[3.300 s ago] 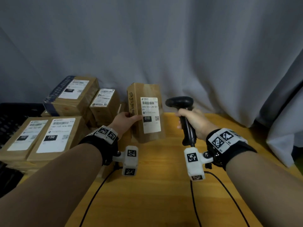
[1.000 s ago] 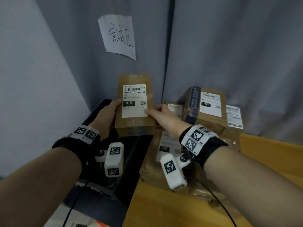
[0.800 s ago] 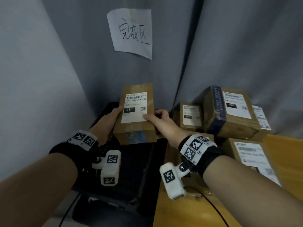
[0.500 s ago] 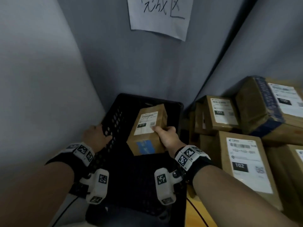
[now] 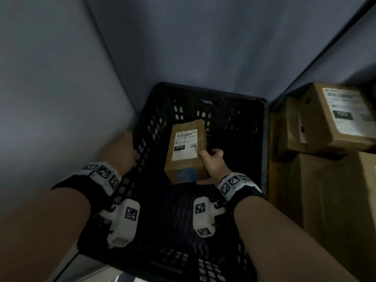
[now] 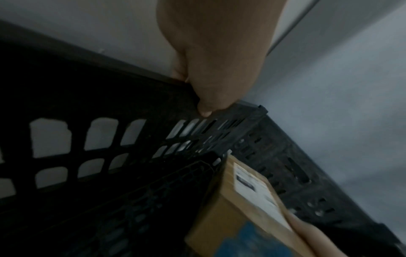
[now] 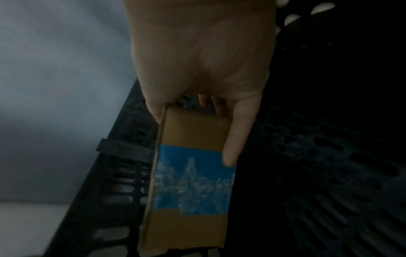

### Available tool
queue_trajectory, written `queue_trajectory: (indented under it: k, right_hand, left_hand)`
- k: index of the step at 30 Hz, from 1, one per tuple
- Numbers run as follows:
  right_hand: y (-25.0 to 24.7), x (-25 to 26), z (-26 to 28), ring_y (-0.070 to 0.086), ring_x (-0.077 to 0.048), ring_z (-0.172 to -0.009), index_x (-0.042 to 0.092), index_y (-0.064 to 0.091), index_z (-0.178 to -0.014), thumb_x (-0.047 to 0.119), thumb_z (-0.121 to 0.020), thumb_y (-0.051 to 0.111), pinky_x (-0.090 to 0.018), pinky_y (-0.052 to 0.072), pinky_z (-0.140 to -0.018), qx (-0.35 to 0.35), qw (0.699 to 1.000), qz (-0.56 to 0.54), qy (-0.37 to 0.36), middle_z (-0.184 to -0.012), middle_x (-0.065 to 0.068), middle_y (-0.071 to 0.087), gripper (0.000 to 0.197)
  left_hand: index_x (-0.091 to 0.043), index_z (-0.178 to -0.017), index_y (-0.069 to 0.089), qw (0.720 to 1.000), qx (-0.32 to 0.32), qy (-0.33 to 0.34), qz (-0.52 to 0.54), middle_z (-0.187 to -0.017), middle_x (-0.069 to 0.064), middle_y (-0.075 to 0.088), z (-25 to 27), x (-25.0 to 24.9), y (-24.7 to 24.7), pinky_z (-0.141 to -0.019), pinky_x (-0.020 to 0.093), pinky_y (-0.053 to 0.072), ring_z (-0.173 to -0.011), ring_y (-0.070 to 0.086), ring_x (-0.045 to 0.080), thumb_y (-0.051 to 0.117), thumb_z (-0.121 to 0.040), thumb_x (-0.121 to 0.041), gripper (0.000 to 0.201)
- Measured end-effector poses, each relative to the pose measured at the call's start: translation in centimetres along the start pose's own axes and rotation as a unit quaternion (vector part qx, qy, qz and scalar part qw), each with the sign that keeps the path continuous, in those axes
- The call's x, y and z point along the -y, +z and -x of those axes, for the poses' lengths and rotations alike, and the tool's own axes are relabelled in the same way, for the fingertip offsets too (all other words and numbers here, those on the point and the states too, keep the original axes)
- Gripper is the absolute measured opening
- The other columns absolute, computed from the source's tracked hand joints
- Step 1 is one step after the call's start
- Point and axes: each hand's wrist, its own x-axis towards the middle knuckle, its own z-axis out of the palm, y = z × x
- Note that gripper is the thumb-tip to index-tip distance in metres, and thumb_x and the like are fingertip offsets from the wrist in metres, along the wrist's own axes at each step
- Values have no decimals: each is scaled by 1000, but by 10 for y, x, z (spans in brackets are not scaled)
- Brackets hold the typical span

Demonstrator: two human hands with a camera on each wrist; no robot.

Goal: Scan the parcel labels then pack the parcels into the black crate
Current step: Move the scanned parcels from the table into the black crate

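The black crate [image 5: 211,92] stands open-topped in a corner below me. A brown parcel [image 5: 186,147] with a white label marked 010 hangs inside it, label up, tilted toward the far wall. My right hand [image 5: 209,159] grips the parcel's near right end, thumb on the label and fingers underneath. The right wrist view shows that hand [image 7: 193,90] round the parcel's [image 7: 191,173] blue-taped end. My left hand [image 5: 124,147] grips the crate's left rim; in the left wrist view its [image 6: 193,92] thumb lies inside the crate's wall [image 6: 131,104]. The parcel [image 6: 248,208] appears there too.
Other brown parcels [image 5: 335,123] are stacked right of the crate, with a large box [image 5: 325,200] beneath them. A grey curtain [image 5: 183,47] hangs behind the crate and along its left side. The crate floor [image 5: 183,210] around the parcel is dark.
My right hand has lowered the parcel deeper into the crate. The left hand let go of the parcel a second ago and now holds the crate's rim. The scanner has left my right hand.
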Motion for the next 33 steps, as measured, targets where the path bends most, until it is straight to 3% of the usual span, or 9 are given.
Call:
queue_trajectory:
  k: [4, 7, 10, 16, 19, 22, 27, 30, 33]
  right_hand:
    - [26, -6, -25, 51, -30, -106, 22, 32, -119, 33, -92, 63, -48, 60, -71, -3, 999, -35, -20, -119, -6, 43, 43]
    - [52, -15, -40, 54, -31, -104, 15, 37, -118, 23, -93, 62, -48, 58, -74, -14, 998, -46, -28, -114, -7, 45, 37]
    - [64, -37, -61, 58, -36, -109, 9, 49, -123, 12, -93, 57, -50, 58, -79, -59, 998, -16, -26, -124, -13, 55, 31]
    - [54, -69, -73, 61, -28, -100, 12, 49, -116, 8, -87, 67, -48, 58, -83, -47, 996, -49, -53, -102, -4, 60, 34]
    - [46, -61, -69, 62, -27, -103, 13, 54, -127, 9, -88, 64, -42, 53, -92, 31, 997, 31, -63, -113, -9, 66, 41]
    - [43, -38, -66, 61, -25, -106, 17, 53, -127, 23, -90, 64, -39, 52, -94, 33, 991, 68, -109, -119, -6, 64, 39]
    - [21, 13, -20, 59, -23, -102, 10, 51, -128, 16, -92, 61, -32, 50, -89, -38, 974, 123, -185, -105, -4, 57, 38]
    - [-1, 31, 23, 58, -19, -86, 13, 58, -111, 11, -93, 54, -28, 47, -77, -91, 960, 115, -237, -92, -2, 58, 18]
    - [-22, 38, 77, 57, -15, -74, 19, 57, -89, 8, -92, 52, -31, 51, -77, -114, 948, 91, -284, -86, -1, 61, 13]
  left_hand:
    - [4, -121, 39, 1000, 8, -12, 17, -112, 26, 59, 9, -14, -2, -79, 40, 47, -96, 60, 38, 54, -92, -20, 41]
    - [3, -128, 40, 999, -27, -31, 28, -124, 25, 51, -7, -29, -12, -84, 41, 44, -107, 54, 39, 52, -94, -24, 45]
    - [0, -139, 34, 996, -70, 6, 55, -134, 25, 41, -26, -41, -10, -88, 45, 42, -114, 48, 41, 52, -93, -27, 56]
    - [-2, -144, 29, 991, -106, 6, 81, -135, 27, 37, -36, -46, 7, -92, 50, 39, -120, 40, 42, 56, -90, -24, 64]
    - [-1, -146, 26, 993, -107, 6, 59, -137, 27, 36, -33, -46, 9, -93, 51, 38, -121, 39, 43, 57, -89, -27, 70]
    - [-1, -147, 27, 994, -102, 15, 47, -143, 28, 33, -29, -45, 6, -99, 51, 34, -126, 36, 44, 53, -89, -32, 71]
    - [-5, -144, 35, 991, -102, 43, 72, -149, 23, 26, -13, -63, -22, -108, 48, 28, -135, 26, 41, 50, -91, -33, 62]
    - [-8, -139, 41, 986, -104, 64, 113, -149, 18, 27, 3, -84, -48, -110, 44, 26, -136, 23, 37, 52, -93, -28, 51]
    - [-11, -132, 50, 980, -93, 86, 153, -143, 15, 34, 27, -110, -76, -106, 40, 30, -132, 28, 35, 51, -94, -26, 41]
